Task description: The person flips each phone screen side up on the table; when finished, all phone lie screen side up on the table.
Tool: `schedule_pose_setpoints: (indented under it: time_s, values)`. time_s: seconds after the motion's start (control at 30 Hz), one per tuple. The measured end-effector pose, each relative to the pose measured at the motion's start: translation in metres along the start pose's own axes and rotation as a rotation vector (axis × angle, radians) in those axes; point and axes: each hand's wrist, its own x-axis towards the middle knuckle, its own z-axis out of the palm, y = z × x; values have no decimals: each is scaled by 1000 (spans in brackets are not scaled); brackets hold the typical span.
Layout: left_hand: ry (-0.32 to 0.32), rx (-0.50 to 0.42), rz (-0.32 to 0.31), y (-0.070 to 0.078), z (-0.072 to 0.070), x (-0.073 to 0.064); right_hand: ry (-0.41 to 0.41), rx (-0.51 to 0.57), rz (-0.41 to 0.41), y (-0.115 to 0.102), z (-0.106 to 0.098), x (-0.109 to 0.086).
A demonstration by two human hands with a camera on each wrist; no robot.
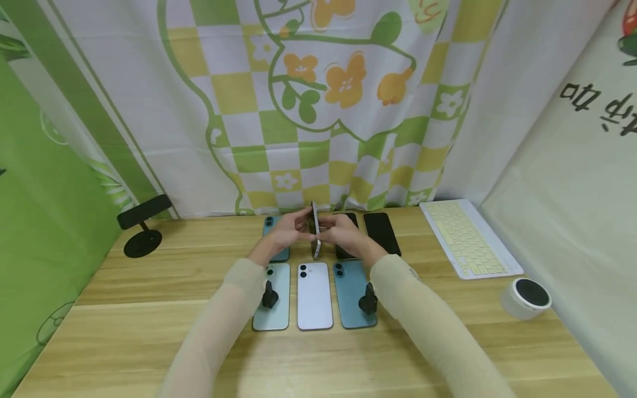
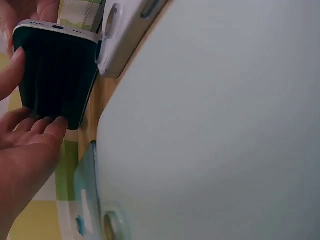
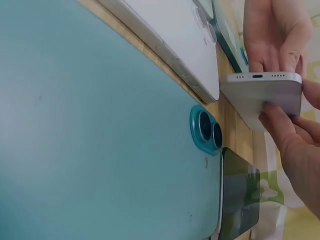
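Both hands hold one smartphone (image 1: 316, 235) up on its edge behind the front row of phones. It has a dark screen (image 2: 60, 75) and a pale back (image 3: 275, 97), with the charging port end turned toward me. My left hand (image 1: 287, 229) grips it from the screen side, thumb at the edge and fingertips against the glass. On the back side my right hand (image 1: 343, 231) pinches it, its fingers (image 3: 280, 122) spread on the pale surface. Just below lies a white phone (image 1: 315, 296), face down, between a pale green phone (image 1: 278, 318) and a teal phone (image 1: 350, 287).
A blue phone (image 1: 282, 254) lies face down beside my left hand. Two phones, one partly hidden (image 1: 343, 253) and one dark-screened (image 1: 382, 233), lie at right. Further out are a keyboard (image 1: 463, 237), a white round device (image 1: 525, 298) and a black stand (image 1: 143, 240). A curtain (image 1: 318, 166) hangs behind.
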Motion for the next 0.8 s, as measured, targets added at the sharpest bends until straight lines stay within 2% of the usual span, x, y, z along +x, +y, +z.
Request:
schedule_pose_setpoints:
  time_s: [0.17, 0.3, 0.5, 0.67, 0.8]
  values:
    - [-54, 300, 40, 8, -1, -2, 34, 89, 10, 3, -3, -1]
    - [-97, 456, 49, 7, -3, -1, 32, 141, 11, 9, -4, -2]
    - [-143, 500, 35, 5, -4, -2, 54, 147, 27, 18, -4, -1]
    - [-148, 552, 29, 5, -5, 0, 89, 113, 38, 17, -4, -1]
    - [-155, 584, -4, 6, -8, 1, 98, 107, 65, 13, 0, -1]
